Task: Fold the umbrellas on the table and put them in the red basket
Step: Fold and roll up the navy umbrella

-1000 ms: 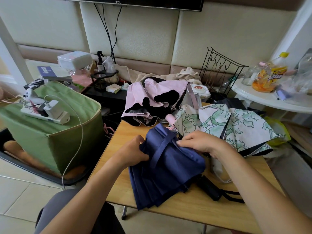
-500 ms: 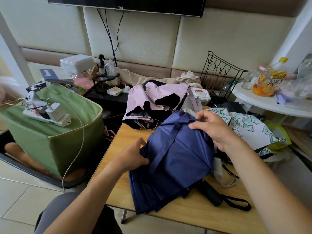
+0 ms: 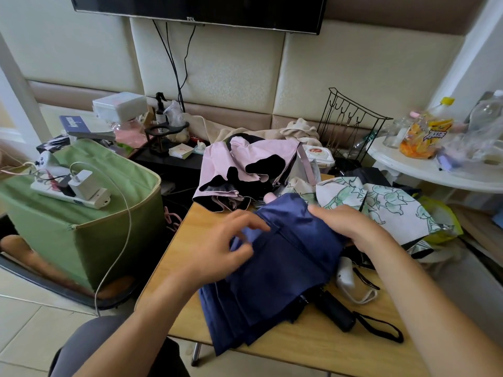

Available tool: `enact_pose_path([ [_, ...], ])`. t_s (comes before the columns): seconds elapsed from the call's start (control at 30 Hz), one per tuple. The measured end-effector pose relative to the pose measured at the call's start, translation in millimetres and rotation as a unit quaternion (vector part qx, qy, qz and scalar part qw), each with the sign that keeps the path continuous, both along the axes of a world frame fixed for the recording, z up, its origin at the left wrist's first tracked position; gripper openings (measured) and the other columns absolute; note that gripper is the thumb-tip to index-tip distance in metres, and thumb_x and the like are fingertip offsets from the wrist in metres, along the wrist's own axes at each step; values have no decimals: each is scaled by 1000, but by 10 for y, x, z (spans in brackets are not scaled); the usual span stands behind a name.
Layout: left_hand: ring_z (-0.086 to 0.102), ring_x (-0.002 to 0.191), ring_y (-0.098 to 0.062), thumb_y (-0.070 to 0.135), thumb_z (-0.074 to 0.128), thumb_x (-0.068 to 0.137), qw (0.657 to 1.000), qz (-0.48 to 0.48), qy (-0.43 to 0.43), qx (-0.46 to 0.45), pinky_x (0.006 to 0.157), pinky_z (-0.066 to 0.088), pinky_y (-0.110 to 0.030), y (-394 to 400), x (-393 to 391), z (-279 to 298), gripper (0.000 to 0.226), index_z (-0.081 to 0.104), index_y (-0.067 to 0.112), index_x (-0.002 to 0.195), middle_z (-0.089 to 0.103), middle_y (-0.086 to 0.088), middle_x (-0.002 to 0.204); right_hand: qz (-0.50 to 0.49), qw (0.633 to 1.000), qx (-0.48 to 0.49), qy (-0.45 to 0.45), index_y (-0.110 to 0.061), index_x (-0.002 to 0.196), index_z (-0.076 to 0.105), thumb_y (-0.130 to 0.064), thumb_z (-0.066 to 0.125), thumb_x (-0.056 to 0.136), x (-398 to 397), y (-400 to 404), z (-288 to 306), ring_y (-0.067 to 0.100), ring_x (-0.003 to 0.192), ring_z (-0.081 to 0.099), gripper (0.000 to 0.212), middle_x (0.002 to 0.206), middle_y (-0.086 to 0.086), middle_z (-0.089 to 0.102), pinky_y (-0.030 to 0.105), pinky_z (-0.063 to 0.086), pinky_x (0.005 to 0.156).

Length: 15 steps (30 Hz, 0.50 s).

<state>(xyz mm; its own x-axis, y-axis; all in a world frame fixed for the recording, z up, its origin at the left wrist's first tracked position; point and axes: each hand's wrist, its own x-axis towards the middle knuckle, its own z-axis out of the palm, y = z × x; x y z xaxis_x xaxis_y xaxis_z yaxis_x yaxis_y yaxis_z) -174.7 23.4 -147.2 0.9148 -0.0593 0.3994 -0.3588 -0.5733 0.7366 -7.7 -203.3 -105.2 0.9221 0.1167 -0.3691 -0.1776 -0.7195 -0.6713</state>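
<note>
At the centre of the frame we see the navy umbrella (image 3: 275, 270) lying collapsed on the wooden tabletop (image 3: 313, 346), its canopy bunched in loose folds and its black handle (image 3: 333, 312) pointing toward the lower right, wrist strap trailing beside it. Our left hand (image 3: 223, 251) sits at the canopy's left edge, fingers spread and slightly bent, fingertips touching the fabric; it is motion-blurred, and we cannot tell whether it pinches any cloth. Our right hand (image 3: 345, 227) rests on the upper right part of the canopy, fingers curled over the fabric and gripping it.

Just behind the navy umbrella, toward the upper middle of the frame, a pink umbrella (image 3: 245, 170) with a black lining lies half open at the tabletop's far edge. To the right of centre a white umbrella (image 3: 386, 210) with a green print spreads out, touching the navy fabric near our right hand.

At the left of the frame stands a green fabric box (image 3: 89, 227) carrying a white power strip (image 3: 70, 195). A white round side table (image 3: 435, 170) holding bottles fills the upper right.
</note>
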Motion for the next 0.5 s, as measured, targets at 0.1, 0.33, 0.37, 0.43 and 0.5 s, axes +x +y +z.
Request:
enact_pose_path([
  [0.1, 51, 132, -12, 21, 53, 90, 997, -32, 12, 63, 109, 41, -30, -103, 59, -222, 39, 67, 24, 126, 56, 11, 138, -9, 996, 88, -5, -4, 105, 72, -30, 74, 92, -4, 19, 0, 34, 98, 69, 29, 110, 20, 74, 39, 51, 82],
  [0.33, 38, 130, 0, 60, 39, 97, 973, 38, 25, 227, 107, 30, -36, -175, 134, -377, 42, 61, 40, 126, 50, 26, 134, -85, 940, 309, -119, -21, 73, 53, 1, 77, 83, 64, 36, 64, 21, 74, 57, 34, 73, 0, 62, 32, 45, 70],
  [0.37, 38, 129, 0, 62, 37, 97, 973, 40, 25, 227, 105, 29, -34, -173, 143, -374, 43, 61, 40, 125, 50, 26, 132, -101, 935, 308, -145, -19, 80, 56, 1, 76, 84, 59, 48, 75, 19, 76, 60, 29, 77, -2, 66, 30, 47, 70],
  [0.43, 39, 126, 0, 64, 34, 96, 972, 42, 27, 228, 103, 27, -31, -167, 156, -374, 46, 62, 40, 124, 51, 25, 130, -121, 934, 276, -195, -15, 91, 61, -7, 75, 88, 33, 63, 97, 22, 84, 64, 17, 83, -1, 68, 27, 49, 70],
  [0.5, 39, 123, -1, 65, 33, 95, 972, 46, 29, 227, 100, 25, -29, -165, 158, -370, 47, 61, 41, 125, 51, 24, 127, -113, 958, 187, -184, -5, 102, 67, -32, 74, 92, 40, 55, 96, 33, 98, 68, 30, 97, 10, 73, 35, 52, 82],
])
